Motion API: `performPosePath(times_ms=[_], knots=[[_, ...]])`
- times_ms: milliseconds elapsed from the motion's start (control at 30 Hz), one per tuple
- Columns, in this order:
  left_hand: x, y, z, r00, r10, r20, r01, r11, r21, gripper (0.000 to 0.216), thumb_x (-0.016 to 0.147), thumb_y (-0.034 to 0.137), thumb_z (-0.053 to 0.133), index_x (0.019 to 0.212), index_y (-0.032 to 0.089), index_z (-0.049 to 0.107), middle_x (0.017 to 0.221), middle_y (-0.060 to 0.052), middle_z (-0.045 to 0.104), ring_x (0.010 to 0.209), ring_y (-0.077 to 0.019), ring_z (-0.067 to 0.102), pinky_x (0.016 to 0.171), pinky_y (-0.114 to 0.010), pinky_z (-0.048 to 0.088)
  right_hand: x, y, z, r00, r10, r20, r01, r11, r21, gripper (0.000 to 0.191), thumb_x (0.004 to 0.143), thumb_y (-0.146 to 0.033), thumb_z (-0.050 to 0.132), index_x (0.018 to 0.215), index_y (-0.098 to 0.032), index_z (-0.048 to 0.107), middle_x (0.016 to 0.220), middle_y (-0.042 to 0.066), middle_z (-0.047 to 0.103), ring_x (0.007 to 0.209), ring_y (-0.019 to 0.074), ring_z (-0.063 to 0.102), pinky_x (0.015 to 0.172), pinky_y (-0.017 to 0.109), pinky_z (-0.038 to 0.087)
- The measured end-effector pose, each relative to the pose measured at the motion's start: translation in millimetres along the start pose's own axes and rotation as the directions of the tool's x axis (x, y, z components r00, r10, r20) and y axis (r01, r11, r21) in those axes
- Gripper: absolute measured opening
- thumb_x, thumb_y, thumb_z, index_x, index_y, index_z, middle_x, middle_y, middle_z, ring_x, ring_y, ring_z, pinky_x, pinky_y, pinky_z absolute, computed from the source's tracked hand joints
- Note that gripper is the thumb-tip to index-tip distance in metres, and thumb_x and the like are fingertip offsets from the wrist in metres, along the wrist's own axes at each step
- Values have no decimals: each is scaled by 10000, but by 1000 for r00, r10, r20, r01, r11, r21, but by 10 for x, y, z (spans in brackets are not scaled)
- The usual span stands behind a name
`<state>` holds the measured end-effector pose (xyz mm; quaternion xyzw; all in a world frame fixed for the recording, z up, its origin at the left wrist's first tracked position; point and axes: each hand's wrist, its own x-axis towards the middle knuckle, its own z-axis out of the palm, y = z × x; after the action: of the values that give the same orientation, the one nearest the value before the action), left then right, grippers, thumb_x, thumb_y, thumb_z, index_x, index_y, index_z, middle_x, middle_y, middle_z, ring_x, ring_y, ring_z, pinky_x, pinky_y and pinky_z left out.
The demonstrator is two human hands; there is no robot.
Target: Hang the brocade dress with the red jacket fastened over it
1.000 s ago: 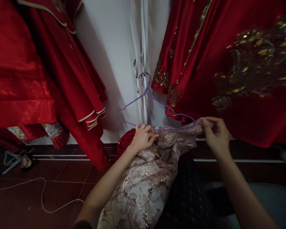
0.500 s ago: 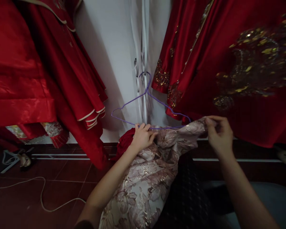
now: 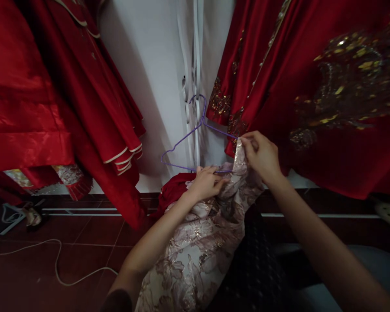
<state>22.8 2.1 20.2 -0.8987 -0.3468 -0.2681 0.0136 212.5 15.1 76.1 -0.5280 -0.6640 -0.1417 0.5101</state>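
Note:
A pale floral brocade garment [image 3: 198, 251] with gold thread lies over my lap, red lining showing at its top left. A purple wire hanger [image 3: 185, 138] stands upright against the white wall, partly tucked into the garment's top. My left hand [image 3: 208, 182] is closed on the hanger's bottom bar together with the fabric. My right hand [image 3: 261, 156] pinches the garment's upper edge and holds it up against the hanger's right arm, which is hidden below that point.
Red satin robes [image 3: 52, 99] hang at the left, and red gold-embroidered garments [image 3: 312, 86] hang at the right. The white wall [image 3: 156, 65] runs between them. A white cable [image 3: 56, 268] trails over the dark red tiled floor.
My right hand has moved up and to the left, lifting the fabric edge along the hanger's right arm. The hanger has shifted a little to the right, and my left hand has kept its grip.

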Motion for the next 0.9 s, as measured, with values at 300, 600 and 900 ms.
performPosePath(times_ms=[300,600,900], knots=[[-104,-579,-161,945,-163,-282,83,958,-276,373,917,369,329,947,228,672,1064,-60,544,996,-149,505,862,-280,390,180,118,-110,1000,-2,16,4,996,-87,186,849,-376,482,886,-215,566,831,30,655,716,157,574,747,289,392],[-705,-1609,-63,741,-562,-369,503,827,-251,354,917,339,310,849,166,611,853,-86,571,899,-191,514,851,-315,411,390,203,-287,995,-36,93,43,996,-78,168,831,-332,528,914,-201,591,768,17,651,652,118,555,654,228,385],[-713,-1653,-106,752,-552,-361,474,833,-287,361,920,350,296,949,178,612,942,-85,602,949,-181,525,890,-312,405,406,263,-273,991,-45,123,46,999,-7,194,836,-366,522,924,-208,589,818,20,653,689,109,556,641,208,384]])
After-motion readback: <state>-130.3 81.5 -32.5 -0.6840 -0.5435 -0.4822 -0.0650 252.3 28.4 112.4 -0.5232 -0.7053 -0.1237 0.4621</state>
